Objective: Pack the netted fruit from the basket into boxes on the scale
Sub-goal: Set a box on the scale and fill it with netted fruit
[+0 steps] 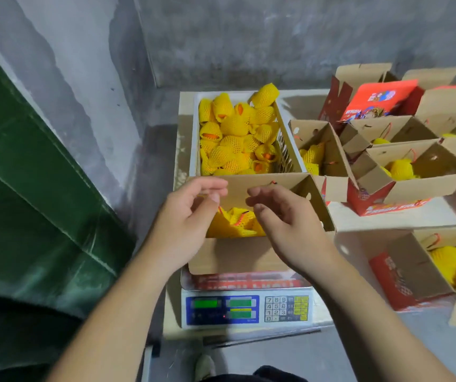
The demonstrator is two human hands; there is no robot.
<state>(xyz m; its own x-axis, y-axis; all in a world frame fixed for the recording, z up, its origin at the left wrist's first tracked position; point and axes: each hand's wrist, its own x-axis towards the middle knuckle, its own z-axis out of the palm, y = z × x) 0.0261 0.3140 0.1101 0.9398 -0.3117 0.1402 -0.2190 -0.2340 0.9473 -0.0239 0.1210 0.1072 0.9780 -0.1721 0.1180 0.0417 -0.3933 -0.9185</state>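
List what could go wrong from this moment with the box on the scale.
1. The box overhangs the scale pan, so a push from the left hand or right hand hovering over it could skew the reading.
2. Netted fruit sits piled near its front wall; adding more from the basket may spill.

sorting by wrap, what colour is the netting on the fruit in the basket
Yellow netting, with orange fruit peeking through in places; the head view shows it best.

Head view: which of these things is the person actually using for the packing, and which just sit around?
In use: basket of netted fruit, open box on the scale, left hand, right hand.
Lying about: filled boxes, green sheet.
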